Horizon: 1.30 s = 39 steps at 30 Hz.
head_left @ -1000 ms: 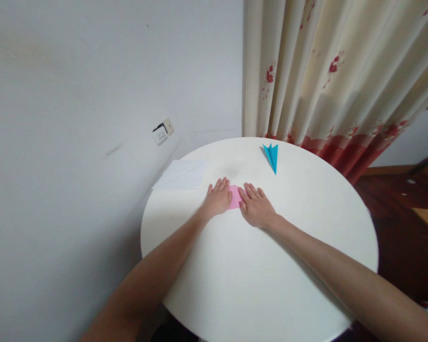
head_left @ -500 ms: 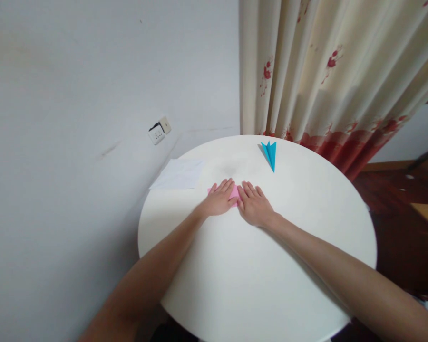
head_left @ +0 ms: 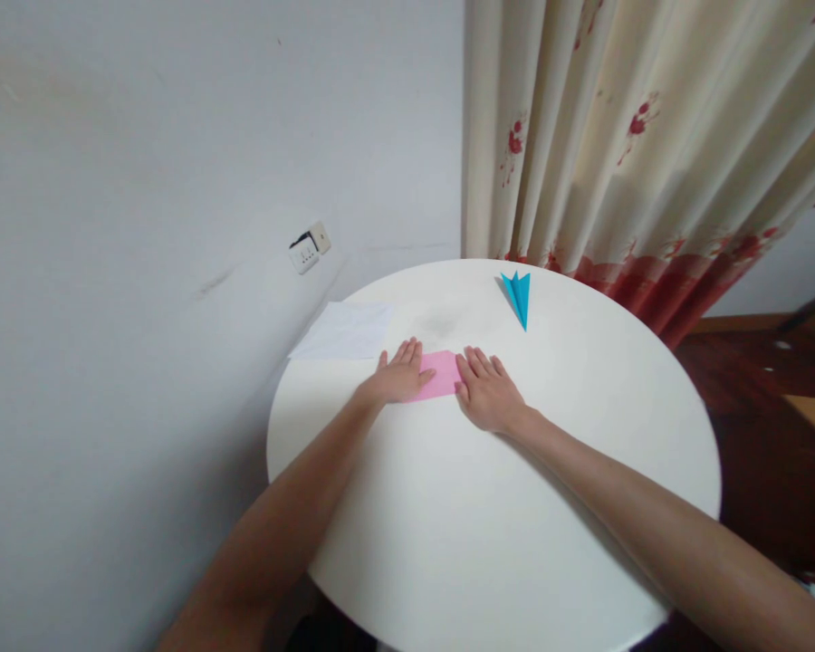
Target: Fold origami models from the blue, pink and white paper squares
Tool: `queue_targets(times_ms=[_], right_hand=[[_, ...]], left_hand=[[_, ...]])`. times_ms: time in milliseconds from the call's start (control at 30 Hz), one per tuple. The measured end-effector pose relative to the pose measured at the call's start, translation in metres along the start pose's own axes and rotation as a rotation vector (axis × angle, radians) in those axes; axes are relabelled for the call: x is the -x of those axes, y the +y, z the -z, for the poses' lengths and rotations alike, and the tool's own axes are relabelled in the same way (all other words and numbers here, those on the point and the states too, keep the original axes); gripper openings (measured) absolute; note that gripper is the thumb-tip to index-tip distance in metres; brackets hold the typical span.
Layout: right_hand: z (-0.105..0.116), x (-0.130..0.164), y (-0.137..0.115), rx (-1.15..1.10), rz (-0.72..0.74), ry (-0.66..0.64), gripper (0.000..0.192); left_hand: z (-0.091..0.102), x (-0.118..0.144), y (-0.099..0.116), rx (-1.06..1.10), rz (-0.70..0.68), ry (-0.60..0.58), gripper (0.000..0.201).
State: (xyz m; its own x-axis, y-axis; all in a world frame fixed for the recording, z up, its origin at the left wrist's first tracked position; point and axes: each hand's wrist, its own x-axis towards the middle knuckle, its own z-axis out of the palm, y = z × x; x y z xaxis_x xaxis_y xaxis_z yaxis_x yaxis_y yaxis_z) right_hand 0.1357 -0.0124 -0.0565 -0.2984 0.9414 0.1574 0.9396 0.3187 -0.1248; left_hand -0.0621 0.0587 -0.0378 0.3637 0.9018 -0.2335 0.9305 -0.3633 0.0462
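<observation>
A folded piece of pink paper (head_left: 440, 375) lies flat on the round white table (head_left: 503, 525). Over its left end rests my left hand (head_left: 402, 373), palm down with the fingers stretched out and the thumb pointing right across the paper. My right hand (head_left: 489, 391) lies flat at the paper's right end, fingers spread and fingertips at its edge. Both palms hide the ends of the paper, while its middle shows between them.
Toward the back right of the table sits a blue paper plane (head_left: 518, 297). White sheets of paper (head_left: 345, 330) lie at the left by the wall. A socket (head_left: 304, 254) is on the wall, and a patterned curtain (head_left: 598, 163) hangs behind the table.
My left hand has slid left, away from my right hand, so more of the pink paper shows. My right hand stays in place. The view has shifted slightly.
</observation>
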Motion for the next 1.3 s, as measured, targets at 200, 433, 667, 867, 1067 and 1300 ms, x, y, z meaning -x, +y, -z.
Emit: queue_targets(times_ms=[200,433,667,867,1067,1300], right_hand=[[0.000,0.000,0.000,0.005,0.000,0.001,0.059],[-0.002,-0.002,0.000,-0.012,-0.011,0.000,0.062],[-0.001,-0.002,-0.001,-0.008,-0.029,-0.011,0.062],[0.000,-0.002,0.000,-0.025,-0.049,-0.029,0.063],[0.002,0.000,0.000,-0.025,-0.055,-0.040,0.064],[0.004,0.003,-0.001,-0.009,-0.191,-0.074,0.075]], left_hand=[[0.003,0.008,0.008,-0.110,0.022,0.214,0.063],[-0.017,-0.001,0.038,-0.021,-0.382,0.202,0.057],[-0.013,-0.005,0.034,0.024,-0.354,0.161,0.057],[-0.007,-0.005,0.035,0.064,-0.372,0.127,0.057],[-0.006,-0.003,0.035,0.054,-0.358,0.122,0.057],[-0.009,-0.002,0.034,0.029,-0.371,0.152,0.054]])
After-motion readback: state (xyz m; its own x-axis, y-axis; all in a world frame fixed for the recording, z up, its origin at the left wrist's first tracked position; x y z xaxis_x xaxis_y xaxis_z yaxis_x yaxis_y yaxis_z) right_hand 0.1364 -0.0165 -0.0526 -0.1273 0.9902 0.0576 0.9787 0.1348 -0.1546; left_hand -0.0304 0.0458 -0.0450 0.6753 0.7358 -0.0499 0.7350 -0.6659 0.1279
